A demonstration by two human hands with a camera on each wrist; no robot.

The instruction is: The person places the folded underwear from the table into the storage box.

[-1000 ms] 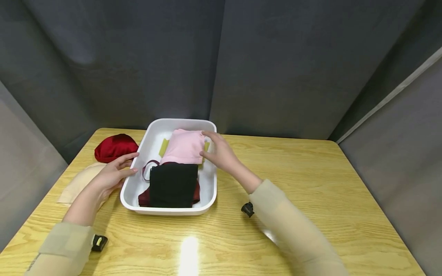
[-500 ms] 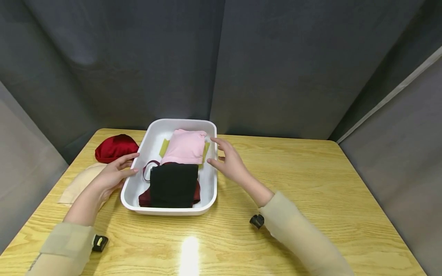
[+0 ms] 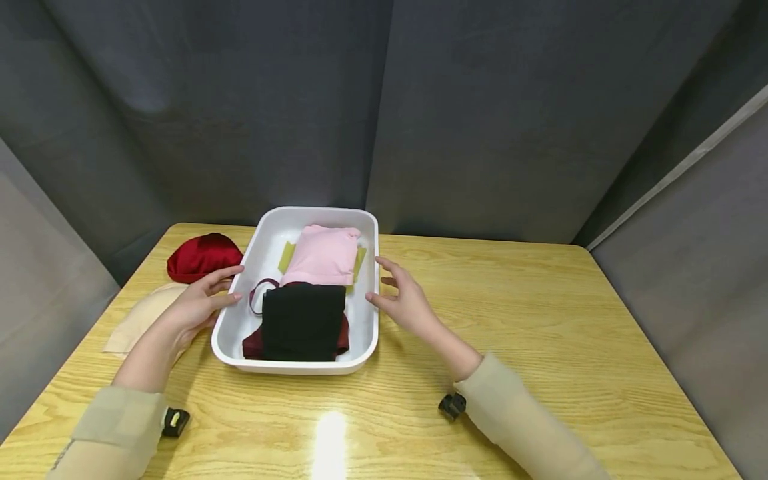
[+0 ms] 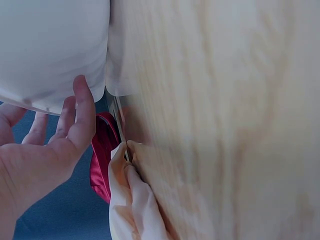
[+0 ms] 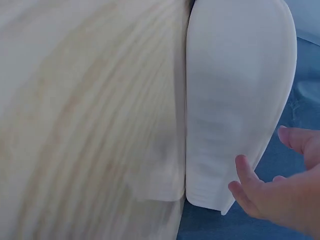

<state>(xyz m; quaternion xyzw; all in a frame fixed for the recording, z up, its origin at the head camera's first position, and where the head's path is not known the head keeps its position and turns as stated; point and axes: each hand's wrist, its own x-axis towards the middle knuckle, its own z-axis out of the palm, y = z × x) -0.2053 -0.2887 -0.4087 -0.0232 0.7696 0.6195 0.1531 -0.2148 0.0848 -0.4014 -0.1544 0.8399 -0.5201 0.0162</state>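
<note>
Between the two hands stands a white plastic bin (image 3: pixel 363 333) holding folded cloth pieces. Toward its back lies a pink folded cloth (image 3: pixel 321 257) over a yellow-green one (image 3: pixel 359 261). A black folded cloth (image 3: pixel 304 323) covers much of a dark red cloth (image 3: pixel 253 345) at the front, where a thin dark red strap (image 3: pixel 255 300) loops out at the left. My left hand (image 3: pixel 195 305), fingers extended, is at the bin's left wall with fingertips right at the rim. On the opposite side my right hand (image 3: pixel 407 301) has its relaxed fingers at the right rim, holding nothing.
Left of the bin, a shiny red cloth item (image 3: pixel 204 257) sits near the back edge of the wooden table (image 3: pixel 540 320). A cream cloth (image 3: pixel 144 317) lies partly behind the left hand. Dark grey curtains (image 3: pixel 288 100) hang behind the table.
My right hand has drawn back from the pink cloth, moving right and toward me to the bin's right rim. The pink cloth stays in the bin, and the left hand has hardly moved.
</note>
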